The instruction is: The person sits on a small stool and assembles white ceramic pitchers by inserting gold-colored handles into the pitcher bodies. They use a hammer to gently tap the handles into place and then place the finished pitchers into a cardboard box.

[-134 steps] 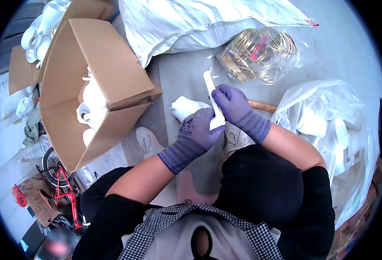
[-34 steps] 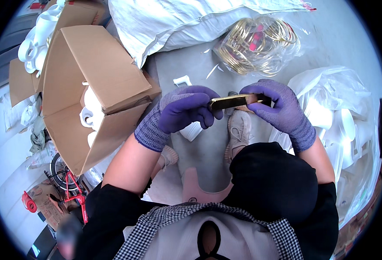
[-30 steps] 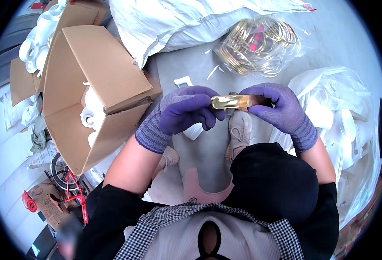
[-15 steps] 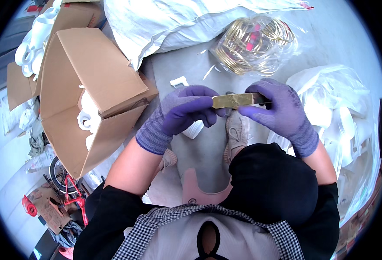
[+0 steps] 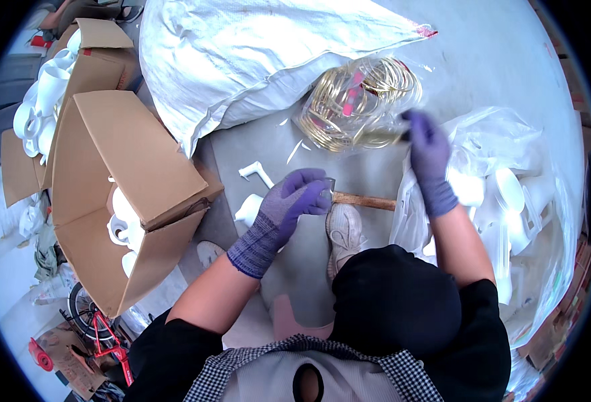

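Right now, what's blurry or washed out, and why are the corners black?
Head view: the right grip and the gold bar it holds are smeared, probably by motion; the left grip is sharper. Head view: white parts in the clear bag look partly washed out. Head view: black corners come with its fisheye framing.

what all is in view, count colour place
strip: 1, gold, blurred, in right hand
hammer: 1, brown handle, centre
ring bag: 1, clear with gold rings, upper centre
sack: 1, white, top
boxes: 2, brown, white parts inside, left
parts bag: 1, clear with white parts, right
loose pieces: 2 or more, white, floor
bike: 1, red, lower left
pink object: 1, pink, bottom centre
shoes: 2, pale, floor
left hand: 1, purple glove, by hammer
right hand: 1, purple glove, centre right
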The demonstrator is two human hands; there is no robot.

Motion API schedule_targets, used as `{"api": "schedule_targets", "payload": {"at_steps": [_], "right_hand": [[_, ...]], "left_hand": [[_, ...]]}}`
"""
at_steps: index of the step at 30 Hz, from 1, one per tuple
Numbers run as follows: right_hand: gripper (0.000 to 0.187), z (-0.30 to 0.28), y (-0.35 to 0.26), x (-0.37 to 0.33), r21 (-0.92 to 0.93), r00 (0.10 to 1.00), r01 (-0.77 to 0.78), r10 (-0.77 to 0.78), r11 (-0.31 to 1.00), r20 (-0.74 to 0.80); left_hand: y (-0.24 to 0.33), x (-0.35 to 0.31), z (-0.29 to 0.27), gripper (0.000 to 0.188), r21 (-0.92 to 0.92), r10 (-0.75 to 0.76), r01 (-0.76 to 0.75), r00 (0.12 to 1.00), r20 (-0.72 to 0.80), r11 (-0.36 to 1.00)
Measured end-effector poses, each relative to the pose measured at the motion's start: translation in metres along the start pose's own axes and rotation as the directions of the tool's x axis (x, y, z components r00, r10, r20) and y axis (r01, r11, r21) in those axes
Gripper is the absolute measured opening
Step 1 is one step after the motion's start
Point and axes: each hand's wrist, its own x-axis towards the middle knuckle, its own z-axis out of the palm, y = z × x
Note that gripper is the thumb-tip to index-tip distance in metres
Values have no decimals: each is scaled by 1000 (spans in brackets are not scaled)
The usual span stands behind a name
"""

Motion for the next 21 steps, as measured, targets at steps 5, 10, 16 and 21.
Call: {"api": "schedule_targets", "payload": {"at_steps": [5, 10, 16, 21], "right_hand": [[33, -54, 19, 134, -668, 975, 130, -218, 733, -49], [39, 2, 37, 172, -405, 762, 170, 141, 898, 632], [31, -9, 39, 147, -399, 930, 332, -367, 855, -13], [40, 49, -13, -3, -153, 438, 893, -741, 423, 508]], "left_hand": [[-4, 2, -21, 47, 202, 26, -11, 997, -72, 979], [-18, 1, -35, 45, 198, 22, -9, 998, -63, 980], [-19, 0, -92, 58, 888, 461, -97, 877, -137, 449], [-24, -27, -129, 97, 982, 283, 187, 943, -173, -23]]}}
